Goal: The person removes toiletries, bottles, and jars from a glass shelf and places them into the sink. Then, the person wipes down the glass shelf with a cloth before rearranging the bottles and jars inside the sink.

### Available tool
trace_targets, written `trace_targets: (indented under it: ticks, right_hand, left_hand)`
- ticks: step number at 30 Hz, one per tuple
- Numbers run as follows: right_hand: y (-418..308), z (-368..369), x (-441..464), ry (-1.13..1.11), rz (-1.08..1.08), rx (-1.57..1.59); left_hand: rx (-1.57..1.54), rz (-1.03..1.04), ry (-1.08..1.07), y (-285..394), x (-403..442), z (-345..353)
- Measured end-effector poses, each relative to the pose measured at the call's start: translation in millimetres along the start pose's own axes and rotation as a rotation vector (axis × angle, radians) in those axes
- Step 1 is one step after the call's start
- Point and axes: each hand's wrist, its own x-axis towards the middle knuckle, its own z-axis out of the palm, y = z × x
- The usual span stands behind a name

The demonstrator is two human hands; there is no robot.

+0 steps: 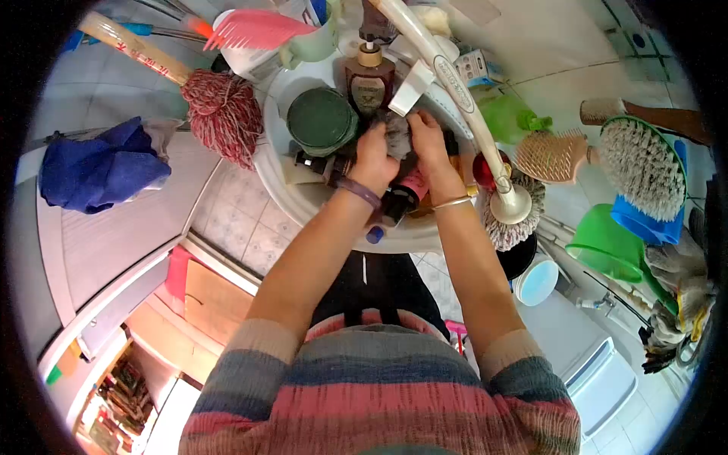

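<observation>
Both hands are over the white washbasin (286, 205). My left hand (375, 158), with a purple bangle on its wrist, is closed on a grey, wet-looking cloth clump (396, 135). My right hand (429, 141), with a gold-coloured bangle, presses on the clump's right side; its fingertips are partly hidden. Just beyond sits a brown pump bottle (369, 78). A round dark green container (322, 120) stands to the left. A black-and-pink bottle (402, 199) lies below the hands, between the wrists. Above the right hand is a white block-shaped piece (412, 88), perhaps the tap.
A red-and-white string mop (221, 114) leans at the left. A pale pole (447, 68) slants down past my right hand. Brushes (643, 167), a green basin (607, 243) and gloves (679, 280) hang on the right. A pink comb (262, 29) lies at the back.
</observation>
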Motion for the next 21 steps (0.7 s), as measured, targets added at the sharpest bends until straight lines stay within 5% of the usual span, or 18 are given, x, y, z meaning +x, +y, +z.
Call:
trace_targets:
  ticks: [1, 4, 5, 8, 10, 12, 14, 18, 19, 21]
  right_hand:
    - [14.2, 1.9, 14.1, 0.151, -0.312, -0.259]
    - [14.7, 16.4, 4.1, 0.021, -0.140, -0.019]
    - [2.9, 23.9, -15.2, 0.042, -0.200, -0.217]
    - [22.5, 32.8, -24.5, 0.043, -0.217, 0.012]
    - [13.2, 25.0, -5.2, 0.141, -0.340, -0.257]
    - [14.1, 19.0, 31.3, 0.102, -0.135, -0.542]
    - [22.3, 26.4, 31.1, 0.049, -0.231, -0.399]
    - [-3.8, 31.7, -24.5, 0.016, 0.084, 0.288]
    - [0.3, 30.1, -21.3, 0.044, -0.023, 0.154]
    - [22.5, 27.1, -4.2, 0.095, -0.240, -0.112]
  left_hand:
    - [0.049, 0.019, 0.009, -8.3, -2.1, 0.9]
    - [0.149, 0.037, 0.176, -3.1, -21.1, 25.9]
    - [0.108, 0.030, 0.069, 0.2, -9.7, 12.2]
    - [0.167, 0.001, 0.000, 6.4, -11.8, 3.3]
    - [0.111, 0.016, 0.062, -0.5, -21.5, 15.4]
    - [0.137, 0.006, 0.126, 1.4, -31.0, 24.1]
    - [0.068, 0.004, 0.088, 11.2, -15.0, 24.1]
    - [0.104, -0.018, 0.150, 21.0, -7.3, 28.0]
    - [0.013, -0.071, -0.017, 12.3, 25.9, -0.6]
    - [0.107, -0.025, 0.007, 8.2, 2.7, 14.6]
